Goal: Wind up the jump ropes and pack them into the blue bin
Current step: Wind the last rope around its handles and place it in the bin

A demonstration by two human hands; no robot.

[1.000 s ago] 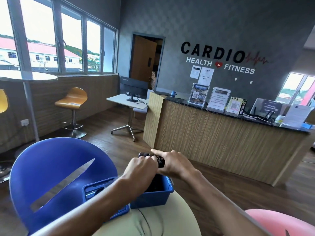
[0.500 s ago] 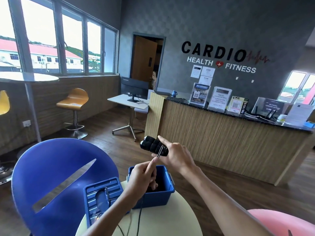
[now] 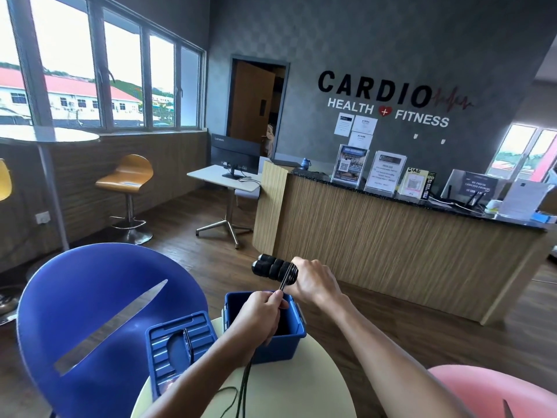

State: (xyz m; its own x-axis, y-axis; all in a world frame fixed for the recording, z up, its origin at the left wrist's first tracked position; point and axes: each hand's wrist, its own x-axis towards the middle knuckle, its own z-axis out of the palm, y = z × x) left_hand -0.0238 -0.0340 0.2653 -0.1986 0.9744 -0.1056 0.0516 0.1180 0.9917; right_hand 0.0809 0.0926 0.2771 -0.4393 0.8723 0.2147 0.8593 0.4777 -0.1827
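With the right hand (image 3: 316,282) clenched round the handles (image 3: 272,268) above the bin (image 3: 265,345) and the left hand (image 3: 260,312) pinching the cord (image 3: 284,285), slack trailing below the bin could snag and loosen the wraps.

Round pale table (image 3: 316,384) bears blue bin (image 3: 280,346), lid (image 3: 177,342), rope (image 3: 241,393).
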